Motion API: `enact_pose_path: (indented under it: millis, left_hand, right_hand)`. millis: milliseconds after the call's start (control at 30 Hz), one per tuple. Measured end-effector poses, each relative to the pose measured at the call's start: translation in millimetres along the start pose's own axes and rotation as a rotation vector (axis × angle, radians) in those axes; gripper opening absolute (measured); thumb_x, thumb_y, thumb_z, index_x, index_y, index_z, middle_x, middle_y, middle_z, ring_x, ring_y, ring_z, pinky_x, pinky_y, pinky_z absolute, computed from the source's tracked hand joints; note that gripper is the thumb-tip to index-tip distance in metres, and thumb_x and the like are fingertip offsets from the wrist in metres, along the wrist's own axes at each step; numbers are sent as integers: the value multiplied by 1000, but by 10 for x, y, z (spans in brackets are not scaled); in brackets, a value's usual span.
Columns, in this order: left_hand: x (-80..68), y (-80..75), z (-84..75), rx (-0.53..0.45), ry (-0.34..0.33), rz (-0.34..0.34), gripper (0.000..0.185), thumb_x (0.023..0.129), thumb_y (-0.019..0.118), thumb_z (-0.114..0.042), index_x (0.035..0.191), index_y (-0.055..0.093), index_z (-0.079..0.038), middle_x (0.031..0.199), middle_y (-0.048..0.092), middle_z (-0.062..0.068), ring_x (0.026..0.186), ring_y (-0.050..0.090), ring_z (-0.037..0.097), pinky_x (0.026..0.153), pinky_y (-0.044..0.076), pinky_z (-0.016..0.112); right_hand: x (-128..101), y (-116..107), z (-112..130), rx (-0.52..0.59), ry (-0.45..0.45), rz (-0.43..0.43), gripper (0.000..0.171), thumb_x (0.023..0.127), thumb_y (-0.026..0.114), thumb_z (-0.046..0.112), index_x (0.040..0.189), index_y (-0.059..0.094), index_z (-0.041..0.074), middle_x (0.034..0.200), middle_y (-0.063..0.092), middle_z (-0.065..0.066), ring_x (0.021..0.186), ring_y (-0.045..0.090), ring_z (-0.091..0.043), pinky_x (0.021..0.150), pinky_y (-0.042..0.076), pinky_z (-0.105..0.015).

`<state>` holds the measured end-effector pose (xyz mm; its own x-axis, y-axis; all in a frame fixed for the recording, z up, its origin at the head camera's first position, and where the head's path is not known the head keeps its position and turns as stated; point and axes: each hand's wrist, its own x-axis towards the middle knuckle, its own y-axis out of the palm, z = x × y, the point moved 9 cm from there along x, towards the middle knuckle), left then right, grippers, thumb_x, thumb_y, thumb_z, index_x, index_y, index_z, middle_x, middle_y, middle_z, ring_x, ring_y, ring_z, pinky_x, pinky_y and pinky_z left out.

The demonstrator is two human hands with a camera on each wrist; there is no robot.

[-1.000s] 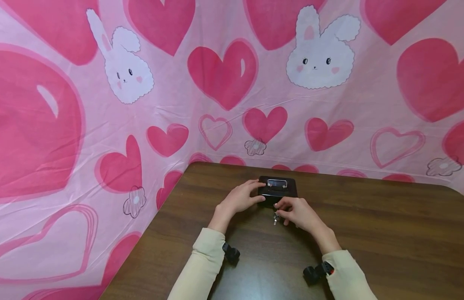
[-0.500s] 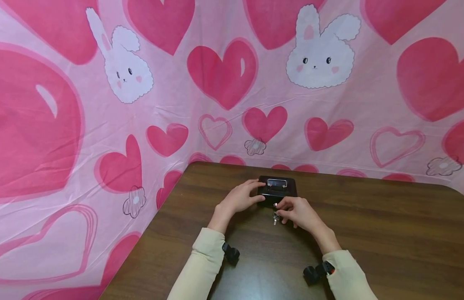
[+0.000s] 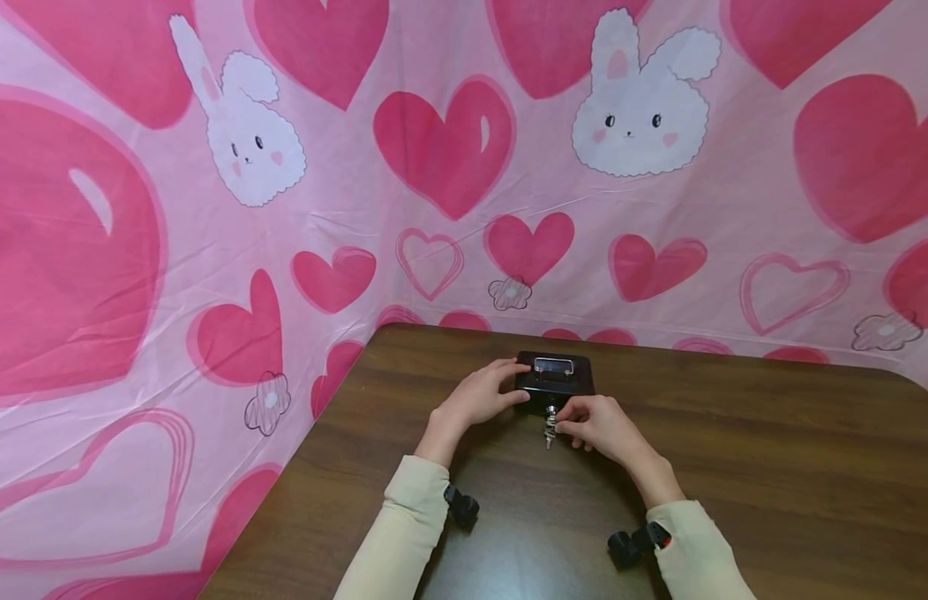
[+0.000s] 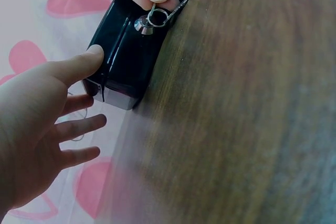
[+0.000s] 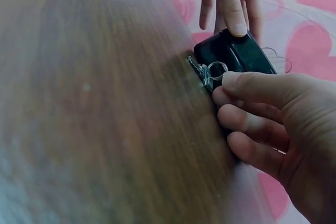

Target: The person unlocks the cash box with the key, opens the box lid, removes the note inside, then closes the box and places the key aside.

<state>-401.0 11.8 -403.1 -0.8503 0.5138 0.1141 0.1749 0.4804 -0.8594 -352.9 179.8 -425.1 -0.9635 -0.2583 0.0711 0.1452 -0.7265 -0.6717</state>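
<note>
A small black cash box (image 3: 555,383) with a silver lid handle (image 3: 554,367) lies on the table. My left hand (image 3: 482,394) steadies its left end, thumb tip against the front edge and the other fingers fairly straight. At the lock (image 4: 143,25) on the front, my right hand (image 3: 600,427) pinches a key between thumb and index finger; the key's blade is hidden in the lock. From this key hangs a metal ring (image 5: 217,70) with more keys (image 5: 202,72) on it. In the left wrist view, my left thumb (image 4: 84,66) meets the box near the lid seam.
The box stands toward the far side of the brown wooden table (image 3: 509,517). Behind and to the left hangs a pink cloth (image 3: 448,167) printed with hearts and rabbits. Black wrist cameras (image 3: 464,507) sit at both sleeve cuffs.
The right thumb and fingers have shifted slightly right, and the lock and key ring show more fully from above. The left hand and the box have stayed in place.
</note>
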Motion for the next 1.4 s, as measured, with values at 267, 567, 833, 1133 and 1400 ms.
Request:
enact_pose_path:
  millis: [267,567,833,1133,1400]
  left_hand:
    - [0,3,1,-2,3,-2,56,94,62,-49,146,50,-33,157,41,1,143,42,22,116,37,47]
    - [-2,4,-5,12,3,-3,56,94,61,-51,146,49,-34,158,41,0,143,43,21,115,37,47]
    - [2,-27,-6,60,8,-19,61,92,60,-57,147,47,-35,158,41,-2,144,41,21,116,36,49]
    - [-42,-149,92,69,-16,-73,68,89,59,-64,148,46,-33,154,46,-3,142,43,19,115,37,50]
    - [-47,-151,123,55,-16,-77,70,88,60,-64,148,48,-30,150,51,-2,139,47,20,113,38,51]
  right_hand:
    - [-5,-3,-14,-13,-10,17,7,88,75,18,93,74,12,78,70,-2,53,59,-15,50,53,-30]
    - [-36,-104,8,-46,-28,8,8,88,75,25,93,75,18,76,70,-1,54,60,-16,46,51,-32]
    - [-60,-304,26,-21,-52,-64,14,89,74,32,93,76,19,80,72,-6,56,60,-18,56,53,-29]
    - [-106,-493,-27,-16,-20,-164,25,90,72,41,100,75,19,83,71,-8,60,61,-19,61,54,-28]
    - [-165,-661,-120,-48,-11,-275,31,89,73,40,108,72,14,95,69,-9,63,63,-20,58,53,-27]
